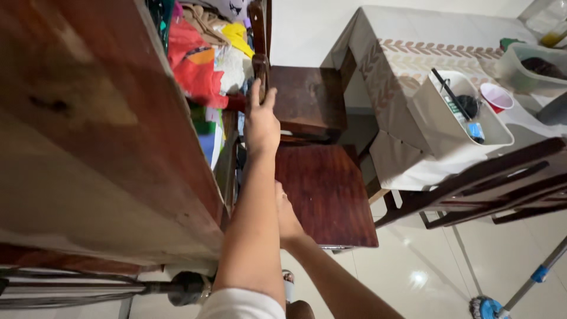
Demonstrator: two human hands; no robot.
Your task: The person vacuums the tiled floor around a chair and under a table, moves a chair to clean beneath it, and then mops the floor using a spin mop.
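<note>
1. Pale glossy floor tiles [508,254] run under dark wooden furniture, seen from above.
2. Along the left stands a wooden tabletop [88,118], with a heap of bright clothes [198,59] beyond its far edge.
3. Two dark wooden chairs sit in the middle: a near chair [325,189] and a far chair [307,97].
4. Left hand [261,121] reaches forward, its fingers curled round the upright post [260,65] of the far chair's back.
5. Right hand [287,215] lies lower, at the near chair's left edge; the left forearm hides its fingers, so I cannot tell how far open they are, though it seems to touch the seat.
6. At the right a cloth-covered table [413,53] carries a white bin [437,130], a red cup [496,97] and a clear tub [531,65].
7. A mop [487,307] rests on the floor at the lower right.
</note>
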